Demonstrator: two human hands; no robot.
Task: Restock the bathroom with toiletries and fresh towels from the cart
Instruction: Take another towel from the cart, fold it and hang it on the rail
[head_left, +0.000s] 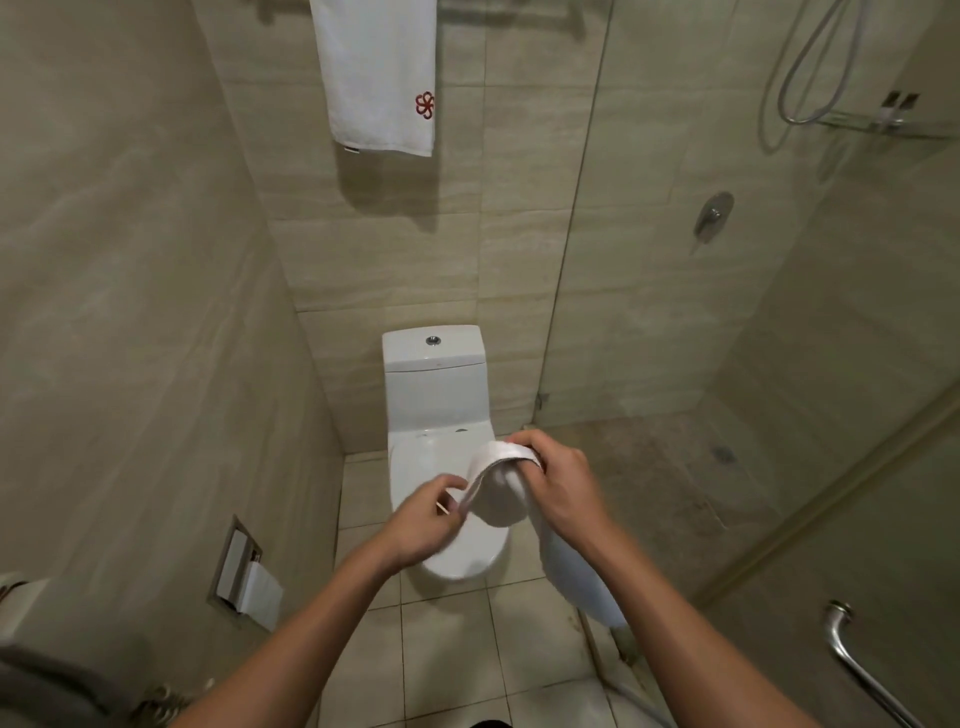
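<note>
white towel (501, 496), above the toilet (434, 374): likely soft, light, limp. left hand (423, 522) pinches its hem, right hand (558, 478) grips the fold. best held by its edges.

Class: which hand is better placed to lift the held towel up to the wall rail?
Probably the right hand: it grips the bulk of the towel, below the bare part of the rail; the left hand only pinches an edge.
</note>
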